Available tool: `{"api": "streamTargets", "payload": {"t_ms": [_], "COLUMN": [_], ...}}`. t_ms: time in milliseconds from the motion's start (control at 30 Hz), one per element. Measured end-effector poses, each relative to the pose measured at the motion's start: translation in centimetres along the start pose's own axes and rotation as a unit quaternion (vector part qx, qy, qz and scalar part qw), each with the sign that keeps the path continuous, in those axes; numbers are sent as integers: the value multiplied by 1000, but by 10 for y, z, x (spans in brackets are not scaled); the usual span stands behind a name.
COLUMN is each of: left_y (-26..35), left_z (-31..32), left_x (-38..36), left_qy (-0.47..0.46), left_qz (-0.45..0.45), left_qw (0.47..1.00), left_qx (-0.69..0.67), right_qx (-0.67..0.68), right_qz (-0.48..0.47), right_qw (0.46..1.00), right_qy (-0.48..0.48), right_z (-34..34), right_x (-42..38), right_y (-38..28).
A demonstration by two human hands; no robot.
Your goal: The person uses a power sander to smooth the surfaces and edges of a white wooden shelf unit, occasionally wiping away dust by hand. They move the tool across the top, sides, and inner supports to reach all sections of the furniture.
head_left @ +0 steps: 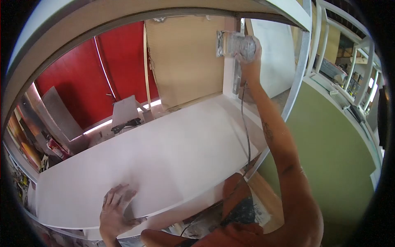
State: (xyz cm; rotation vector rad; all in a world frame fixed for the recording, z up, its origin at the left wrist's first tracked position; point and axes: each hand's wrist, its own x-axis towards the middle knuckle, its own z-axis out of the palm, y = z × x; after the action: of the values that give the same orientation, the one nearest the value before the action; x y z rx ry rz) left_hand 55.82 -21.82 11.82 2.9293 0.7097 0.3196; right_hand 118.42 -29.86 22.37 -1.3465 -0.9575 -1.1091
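Observation:
My right hand (249,61) reaches far up and grips a dust-covered electric sander (234,44), held against the white upright panel (230,78) at the back right of a cabinet. The sander's cable (247,136) hangs down along my right forearm. My left hand (117,206) lies flat with fingers spread on the near edge of the white shelf board (164,152). It holds nothing.
Behind the shelf stand a tan board (185,57) and red panels (86,82). A white arched frame (123,16) curves overhead. To the right are a green wall (333,152) and white railing (325,37). Clutter lies at the left (53,146).

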Motion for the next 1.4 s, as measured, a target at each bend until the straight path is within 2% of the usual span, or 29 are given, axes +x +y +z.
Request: {"api": "streamTargets", "payload": {"t_ms": [67,133,167,233,367,433,500,733,1133,1300,1400], "left_y": [3,2,1,2,1,0,0,-1,-1,-1,-2], "left_z": [0,2,2,2,3,3,3,4,3,5,6], "left_x": [-1,-2,-2,-1,-3,-3,-3,-1,0,-1,0], "left_qy": [-6,-4,1,4,12,11,11,9,8,3,4], "left_qz": [-26,-20,-15,-10,-6,-7,-10,-18,-1,-10,-12], "left_qw": [1000,1000,1000,1000,1000,1000,1000,1000,1000,1000,1000], "left_qx": [-7,-6,-4,-5,-7,-14,-18,-12,-16,-13,-3], "right_qx": [-23,45,42,20,23,46,42,47,67,118,43], "right_qz": [-11,92,93,27,32,88,75,27,64,81,33], "right_qw": [1000,994,994,999,999,995,996,998,996,990,998], "right_qy": [1,-35,-35,-32,-22,-24,-22,26,14,15,38], "right_z": [-2,-4,-5,-4,-4,-5,-7,-1,-1,7,1], "right_x": [-26,-50,-62,-81,-105,-109,-111,-73,40,40,5], "right_y": [3,6,7,7,9,9,10,5,-29,-5,0]}}
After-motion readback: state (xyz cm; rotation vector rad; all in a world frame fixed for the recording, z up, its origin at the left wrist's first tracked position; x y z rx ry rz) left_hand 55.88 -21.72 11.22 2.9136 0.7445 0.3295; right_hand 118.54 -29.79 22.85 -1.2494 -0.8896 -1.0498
